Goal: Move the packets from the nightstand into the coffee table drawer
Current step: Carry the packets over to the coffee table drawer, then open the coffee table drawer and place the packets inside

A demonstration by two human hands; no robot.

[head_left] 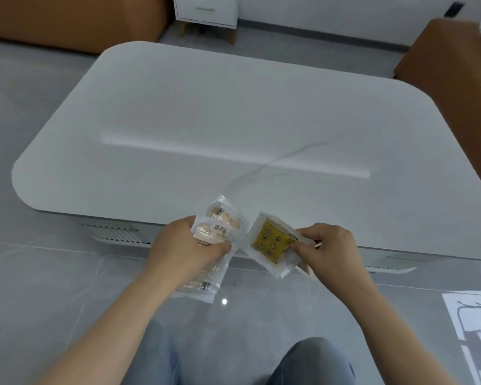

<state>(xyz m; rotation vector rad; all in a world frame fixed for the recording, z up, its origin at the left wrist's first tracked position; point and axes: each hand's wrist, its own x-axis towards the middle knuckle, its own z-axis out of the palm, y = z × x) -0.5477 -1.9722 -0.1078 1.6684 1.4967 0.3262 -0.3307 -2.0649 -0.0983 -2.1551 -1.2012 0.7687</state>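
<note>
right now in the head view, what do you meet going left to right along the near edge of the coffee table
left hand → clear packets with pale contents → yellow packet → right hand, all held in front of the coffee table

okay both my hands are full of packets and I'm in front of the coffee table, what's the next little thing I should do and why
Probably pass the yellow packet from your right hand into your left hand, which already holds the pale packets. Both hands are occupied, and no open drawer shows along the coffee table front, so a free hand seems needed to pull it open.
</note>
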